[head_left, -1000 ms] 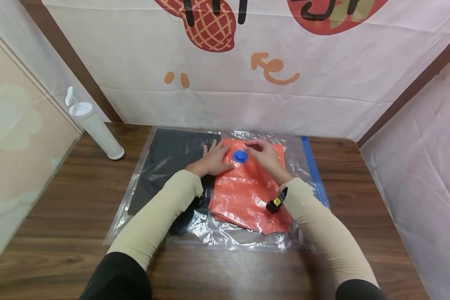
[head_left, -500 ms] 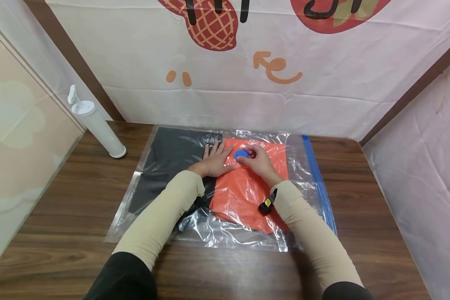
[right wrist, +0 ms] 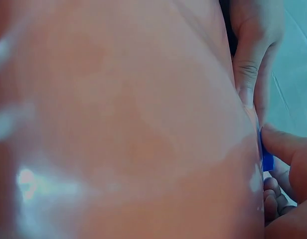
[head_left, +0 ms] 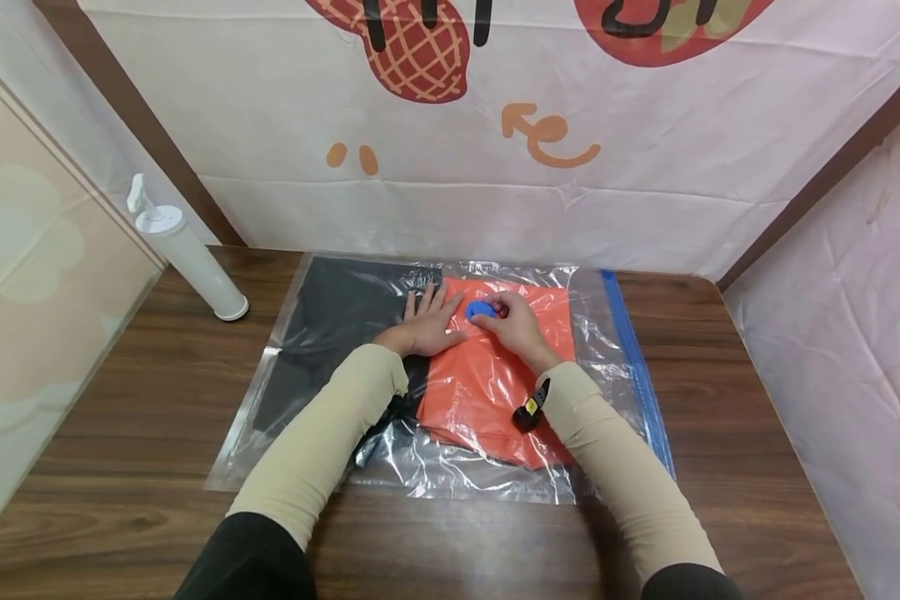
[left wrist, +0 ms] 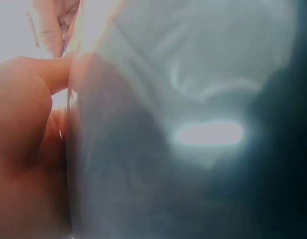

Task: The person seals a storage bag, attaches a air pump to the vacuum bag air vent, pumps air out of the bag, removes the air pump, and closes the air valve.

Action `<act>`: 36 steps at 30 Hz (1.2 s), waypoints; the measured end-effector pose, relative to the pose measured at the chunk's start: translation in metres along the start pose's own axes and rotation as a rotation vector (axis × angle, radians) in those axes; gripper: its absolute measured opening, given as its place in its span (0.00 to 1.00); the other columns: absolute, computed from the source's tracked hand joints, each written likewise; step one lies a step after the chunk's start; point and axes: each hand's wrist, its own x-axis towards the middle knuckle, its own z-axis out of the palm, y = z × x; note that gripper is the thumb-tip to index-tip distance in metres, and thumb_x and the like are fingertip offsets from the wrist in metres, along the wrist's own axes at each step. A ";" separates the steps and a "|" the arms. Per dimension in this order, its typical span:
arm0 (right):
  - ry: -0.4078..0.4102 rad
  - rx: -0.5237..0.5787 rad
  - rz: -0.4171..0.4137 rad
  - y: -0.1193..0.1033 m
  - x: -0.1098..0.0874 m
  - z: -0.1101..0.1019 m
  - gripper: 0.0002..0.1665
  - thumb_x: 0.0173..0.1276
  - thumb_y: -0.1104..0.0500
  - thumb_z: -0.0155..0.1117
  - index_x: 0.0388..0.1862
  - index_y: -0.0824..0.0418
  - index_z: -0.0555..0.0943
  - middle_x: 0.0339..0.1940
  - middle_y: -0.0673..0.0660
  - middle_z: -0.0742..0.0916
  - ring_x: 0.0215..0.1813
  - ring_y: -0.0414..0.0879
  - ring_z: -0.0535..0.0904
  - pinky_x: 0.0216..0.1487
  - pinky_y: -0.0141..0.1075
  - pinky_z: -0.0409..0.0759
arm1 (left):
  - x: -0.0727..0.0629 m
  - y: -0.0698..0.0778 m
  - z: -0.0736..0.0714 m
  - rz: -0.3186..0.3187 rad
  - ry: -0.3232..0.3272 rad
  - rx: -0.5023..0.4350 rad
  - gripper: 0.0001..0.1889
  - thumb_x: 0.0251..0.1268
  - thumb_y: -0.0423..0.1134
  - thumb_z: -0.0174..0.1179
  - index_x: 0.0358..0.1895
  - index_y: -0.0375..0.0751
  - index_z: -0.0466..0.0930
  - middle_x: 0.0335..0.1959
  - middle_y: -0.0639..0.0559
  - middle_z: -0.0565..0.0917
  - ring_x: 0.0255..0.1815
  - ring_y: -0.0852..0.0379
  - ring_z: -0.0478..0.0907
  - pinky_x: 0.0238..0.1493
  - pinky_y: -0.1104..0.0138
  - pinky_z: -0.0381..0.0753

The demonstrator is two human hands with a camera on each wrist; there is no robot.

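Near: two beige sleeves reach in over a brown wood-grain table. A small black device with a yellow mark shows at the right cuff, likely the wrist camera.

Middle: a clear, glossy plastic bag lies flat on the table, presumably so its film stays stretched under the hands. Inside, a folded orange cloth sits right of a black folded cloth. A long blue strip edges the bag's right side; cannot tell whether it is sealed.

Left hand: fingers straight and spread, gripping nothing, resting across the meeting line of the two cloths; seemingly steadies the film. Right hand: thumb and curled fingers pinch a round blue plastic cap on the orange cloth's far part, an edge hold that would suit turning or lifting.

Far: a white cylindrical pump stands left, well apart from both hands, apparently out of the way. Behind, a pale printed fabric backdrop.
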 end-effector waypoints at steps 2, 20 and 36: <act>0.008 -0.020 -0.008 0.000 0.000 0.001 0.20 0.66 0.58 0.75 0.54 0.66 0.84 0.40 0.57 0.80 0.42 0.49 0.72 0.47 0.38 0.72 | -0.001 0.000 0.000 -0.001 0.002 -0.003 0.43 0.78 0.60 0.47 0.84 0.52 0.35 0.83 0.45 0.25 0.80 0.46 0.13 0.71 0.46 0.09; -0.004 -0.071 0.002 -0.001 0.000 0.003 0.19 0.69 0.60 0.72 0.58 0.61 0.85 0.42 0.59 0.82 0.45 0.52 0.75 0.50 0.41 0.74 | -0.002 0.000 0.000 0.002 0.005 -0.008 0.43 0.78 0.60 0.47 0.84 0.51 0.35 0.83 0.45 0.25 0.80 0.45 0.14 0.72 0.46 0.10; -0.002 0.070 0.080 -0.001 0.001 0.002 0.23 0.68 0.54 0.74 0.55 0.64 0.78 0.39 0.55 0.76 0.43 0.48 0.70 0.47 0.37 0.70 | 0.005 -0.004 0.004 0.000 0.020 -0.005 0.43 0.77 0.60 0.47 0.84 0.52 0.35 0.83 0.47 0.25 0.80 0.47 0.13 0.71 0.48 0.08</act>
